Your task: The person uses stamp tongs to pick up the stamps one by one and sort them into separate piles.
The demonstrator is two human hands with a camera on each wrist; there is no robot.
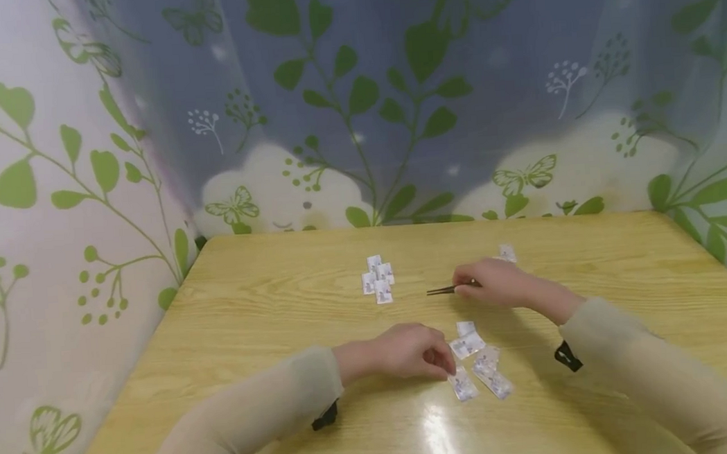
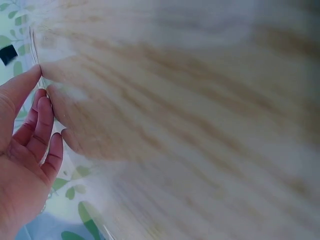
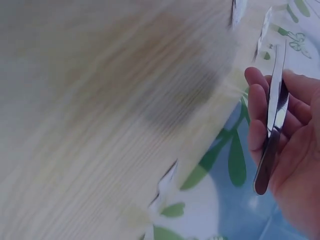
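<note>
My right hand (image 1: 495, 283) grips a pair of dark metal tweezers (image 1: 440, 291) over the middle right of the table, tips pointing left. In the right wrist view the tweezers (image 3: 272, 117) lie between thumb and fingers, their tips slightly apart with nothing between them. Nearer the front, my left hand (image 1: 411, 351) pinches the edge of a small white printed packet (image 1: 463, 385) with thumb and forefinger. In the left wrist view, a thin pale edge (image 2: 33, 47) shows at those fingertips. Several similar packets (image 1: 469, 345) lie loosely overlapped beside that hand.
An overlapping cluster of several small packets (image 1: 384, 292) lies on the wood-grain table (image 1: 267, 288), left of the tweezers. Another packet (image 1: 507, 252) lies just behind my right hand. A leaf-patterned curtain (image 1: 357, 116) hangs along the table's back edge, with more patterned covering at the left.
</note>
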